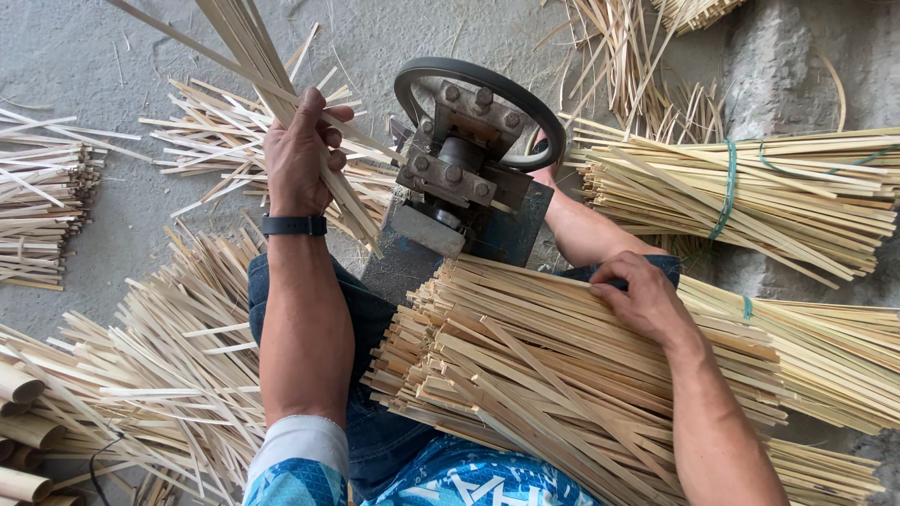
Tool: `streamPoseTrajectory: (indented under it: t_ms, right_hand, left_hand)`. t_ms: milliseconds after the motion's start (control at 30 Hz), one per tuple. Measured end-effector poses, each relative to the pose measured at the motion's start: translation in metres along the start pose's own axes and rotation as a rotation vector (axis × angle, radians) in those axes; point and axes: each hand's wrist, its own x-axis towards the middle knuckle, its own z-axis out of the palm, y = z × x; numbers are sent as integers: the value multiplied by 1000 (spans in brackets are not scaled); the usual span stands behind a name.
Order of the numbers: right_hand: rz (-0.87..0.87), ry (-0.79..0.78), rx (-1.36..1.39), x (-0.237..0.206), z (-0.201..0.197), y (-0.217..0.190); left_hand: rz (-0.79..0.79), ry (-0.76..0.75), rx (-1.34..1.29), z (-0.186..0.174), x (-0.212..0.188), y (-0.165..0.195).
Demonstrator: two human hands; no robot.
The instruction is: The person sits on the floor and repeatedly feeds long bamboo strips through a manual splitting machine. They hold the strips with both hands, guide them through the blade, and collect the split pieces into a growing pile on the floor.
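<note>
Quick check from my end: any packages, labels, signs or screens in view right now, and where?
None: no package, label, sign or screen shows.
Nearest to packaging: green ties around the bamboo strip bundle at upper right.
Black wristband on the left hand; whether it has a screen cannot be told.
Left hand grips a handful of strips; right hand rests on the lap bundle.

Black wristband (293, 225) on left wrist; blue patterned shirt (469, 480) with white cuff; dark jeans (375, 328).
</note>
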Motion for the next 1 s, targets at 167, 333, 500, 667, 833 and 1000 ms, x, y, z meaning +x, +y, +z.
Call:
streamPoseTrajectory:
  t_ms: [167, 333, 500, 667, 833, 1000]
  right_hand:
    - [34, 144, 198, -21, -18, 25]
    - [-11, 432, 146, -27, -36, 18]
    - [-154, 517, -11, 3, -20, -9]
    - [-98, 350, 39, 16, -10, -24]
    - [133, -9, -41, 10, -9, -14]
    - [197, -82, 95, -4, 2, -4]
  left_hand:
    - [8, 29, -35, -8, 4, -4]
    - [125, 118, -181, -19, 6, 0]
    - [89, 124, -97, -11, 4, 1]
    - [15, 69, 128, 4, -1, -1]
    - [-15, 30, 39, 7, 1, 0]
    - [-44, 47, -29, 8, 3, -7]
